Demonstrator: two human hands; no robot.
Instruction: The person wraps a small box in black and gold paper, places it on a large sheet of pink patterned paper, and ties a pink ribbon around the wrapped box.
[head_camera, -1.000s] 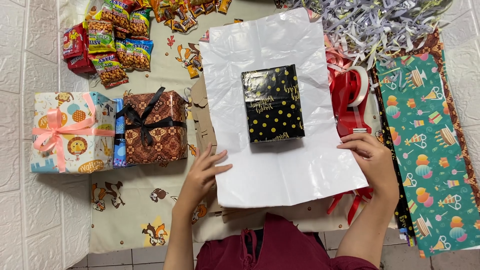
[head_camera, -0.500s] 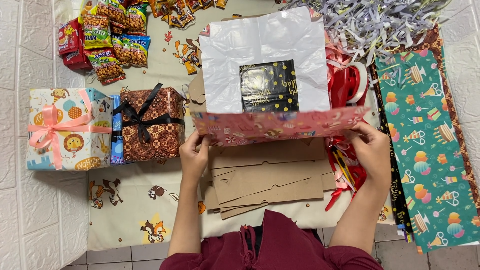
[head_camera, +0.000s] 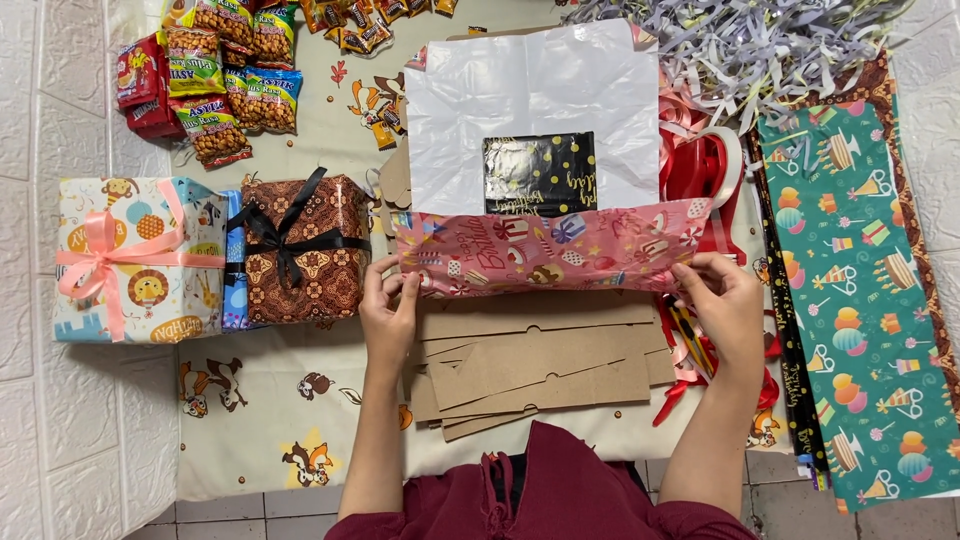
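Wrapping sheet (head_camera: 545, 245) — white side up, pink printed side showing where its near edge is folded up against the black gold-dotted box (head_camera: 540, 172) at centre. L. hand (head_camera: 388, 305) pinches the fold's left corner; r. hand (head_camera: 722, 300) pinches the right corner. Flat cardboard pieces (head_camera: 540, 360) lie under the fold (nearest the person). Left: brown gift w/ black ribbon (head_camera: 300, 248). Right: red tape dispenser (head_camera: 705, 165), partly hidden.
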